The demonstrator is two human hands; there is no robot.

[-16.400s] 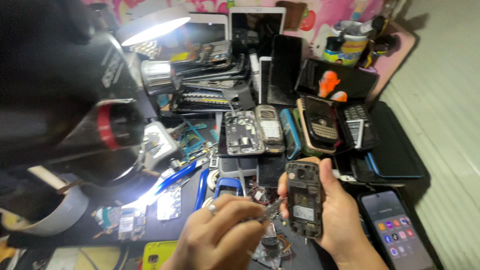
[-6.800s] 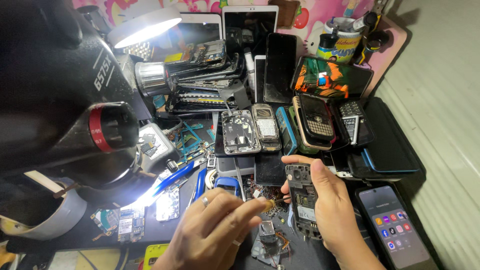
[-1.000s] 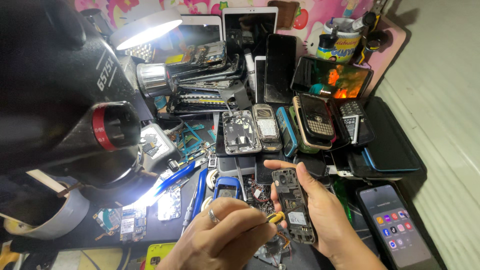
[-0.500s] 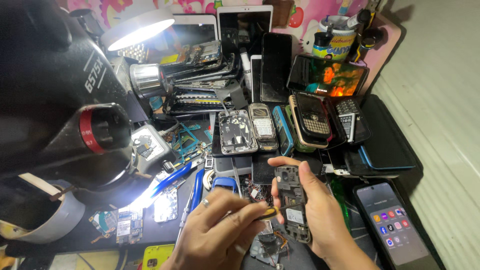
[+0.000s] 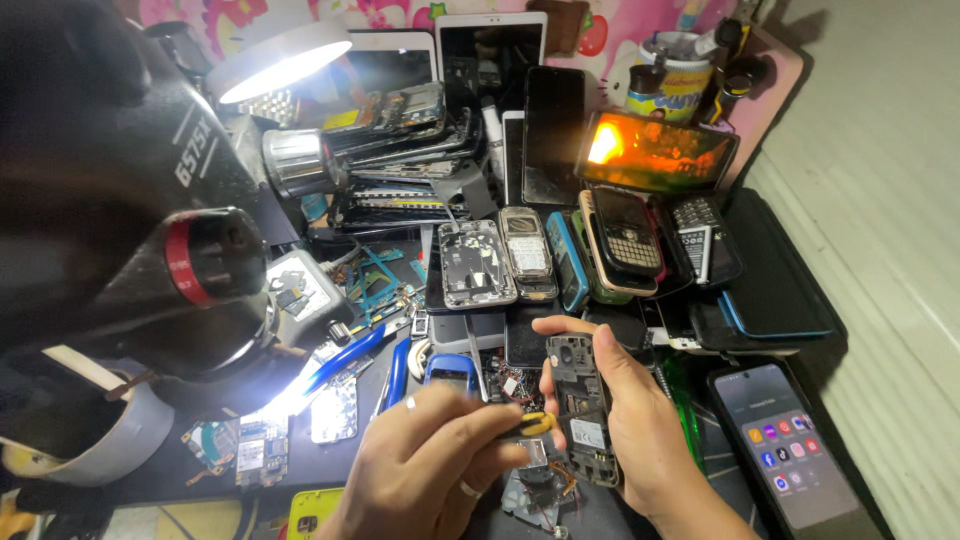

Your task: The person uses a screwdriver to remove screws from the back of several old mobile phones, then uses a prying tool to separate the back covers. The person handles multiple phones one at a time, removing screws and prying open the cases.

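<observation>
The right hand (image 5: 640, 425) cradles an opened phone chassis (image 5: 578, 405) from behind, thumb across its top edge and fingers (image 5: 612, 365) wrapped along its right side, holding it tilted just above the cluttered surface (image 5: 620, 510), low in the middle of the head view. The left hand (image 5: 430, 465) pinches a small yellow-handled tool (image 5: 530, 423), its fingers closed narrow about the grip, and the tool's end meets the chassis at its left edge, about halfway down. To do this well, the tool probably wants to stay square to whatever it sits in, with light, steady pressure, while the right hand braces the chassis so it cannot twist; any slip would likely skid the tip across the exposed board. Resting the left wrist low would seem to help control. The chassis is a slim, dark, bar-shaped frame with its cover off: a grey metal shield, small openings near the top and a pale label near the lower end show inside. Whether the tip engages a screw cannot be told from here. A blue phone (image 5: 452, 372) lies just left of the hands, blue-handled pliers (image 5: 352, 358) beyond it, and rows of old handsets (image 5: 528, 255) sit further back under a bright lamp (image 5: 280, 62).
</observation>
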